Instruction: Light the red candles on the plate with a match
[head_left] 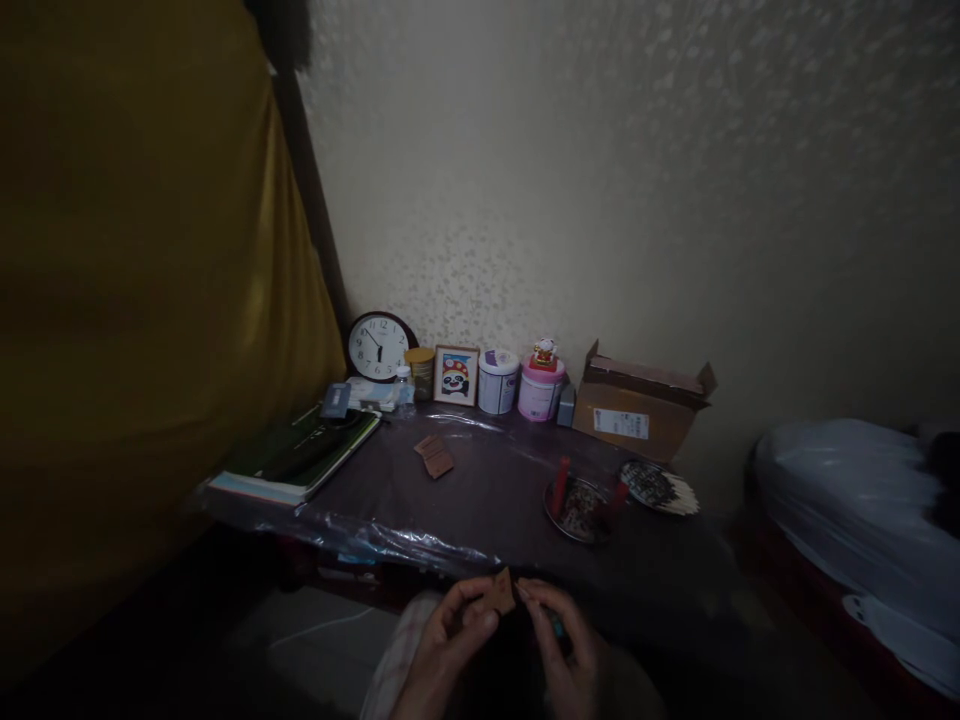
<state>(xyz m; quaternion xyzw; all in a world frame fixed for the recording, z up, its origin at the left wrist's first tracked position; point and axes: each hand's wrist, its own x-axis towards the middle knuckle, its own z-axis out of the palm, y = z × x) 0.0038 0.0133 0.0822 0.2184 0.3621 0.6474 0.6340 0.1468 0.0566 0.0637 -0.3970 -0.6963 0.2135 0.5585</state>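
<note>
My left hand (444, 640) and my right hand (559, 645) meet low in the view, in front of the table's near edge. Between their fingertips they pinch a small brown piece (499, 592), like a card or a tag. Something small and bluish shows in my right palm. Two similar brown pieces (434, 456) lie on the dark table (495, 500), which is covered with clear plastic sheet.
Along the wall stand a round clock (378, 346), a small jar (421, 371), a framed picture (456, 375), two tubs (498, 381), and an open cardboard box (641, 412). Books (300, 462) lie left; a dish with red candles (581, 505) and a fan-like object (660, 488) right. A yellow curtain hangs left.
</note>
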